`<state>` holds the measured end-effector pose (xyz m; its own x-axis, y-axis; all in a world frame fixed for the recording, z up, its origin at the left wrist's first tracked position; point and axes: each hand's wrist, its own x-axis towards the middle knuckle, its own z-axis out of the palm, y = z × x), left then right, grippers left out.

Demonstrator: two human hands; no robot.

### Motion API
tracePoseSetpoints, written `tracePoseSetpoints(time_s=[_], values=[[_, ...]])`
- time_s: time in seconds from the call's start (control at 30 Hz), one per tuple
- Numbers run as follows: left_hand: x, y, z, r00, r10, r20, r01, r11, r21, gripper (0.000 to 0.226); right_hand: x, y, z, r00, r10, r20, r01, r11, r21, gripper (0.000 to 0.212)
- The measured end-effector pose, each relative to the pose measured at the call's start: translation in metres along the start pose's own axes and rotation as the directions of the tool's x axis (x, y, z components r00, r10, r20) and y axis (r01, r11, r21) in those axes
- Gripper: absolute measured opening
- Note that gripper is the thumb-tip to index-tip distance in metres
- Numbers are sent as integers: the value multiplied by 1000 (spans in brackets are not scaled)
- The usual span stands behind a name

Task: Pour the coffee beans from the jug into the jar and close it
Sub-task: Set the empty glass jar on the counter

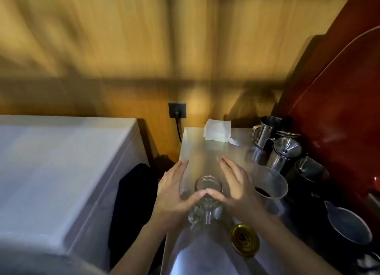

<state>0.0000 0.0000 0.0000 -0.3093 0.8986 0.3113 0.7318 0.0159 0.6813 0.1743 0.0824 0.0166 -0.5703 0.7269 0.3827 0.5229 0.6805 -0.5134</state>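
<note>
Head view, fingers [181, 172] spread, thumbs touching jar [207, 194]

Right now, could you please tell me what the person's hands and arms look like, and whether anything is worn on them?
Both arms are bare up to the frame's lower edge: no sleeves show. The left hand and right hand wear no gloves, and I see no rings, watch or bracelet, though motion blur softens fine detail. Fingers look slim with short nails.

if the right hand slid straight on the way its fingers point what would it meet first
Probably nothing near: the right hand points up-left over bare steel counter; the white folded paper lies slightly right of that line, depth unclear.
</note>
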Motion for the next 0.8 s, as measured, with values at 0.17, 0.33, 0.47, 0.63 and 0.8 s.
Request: tracePoseSetpoints(time_s=[0.17, 0.33, 0.47, 0.63, 0.8], values=[[-12, -14, 20, 976, -50, 211, 47, 999, 17, 87, -2, 4, 12, 990, -32, 139, 47, 993, -112, 79], [-10, -13, 23, 973, -35, 229, 81, 977, -195, 58, -5, 8, 14, 989, -15, 149, 34, 992, -124, 74], [-6, -4, 22, 963, -4, 269, 106, 925, -366, 51, -13, 9, 17, 987, 3, 161, 10, 997, -77, 77], [-4, 1, 27, 966, -29, 258, 141, 892, -430, 47, -21, 8, 18, 995, 18, 102, -17, 1000, -11, 77], [-4, 2, 29, 970, -60, 236, 163, 881, -444, 46, -22, 8, 16, 994, 21, 103, -20, 1000, -5, 75]])
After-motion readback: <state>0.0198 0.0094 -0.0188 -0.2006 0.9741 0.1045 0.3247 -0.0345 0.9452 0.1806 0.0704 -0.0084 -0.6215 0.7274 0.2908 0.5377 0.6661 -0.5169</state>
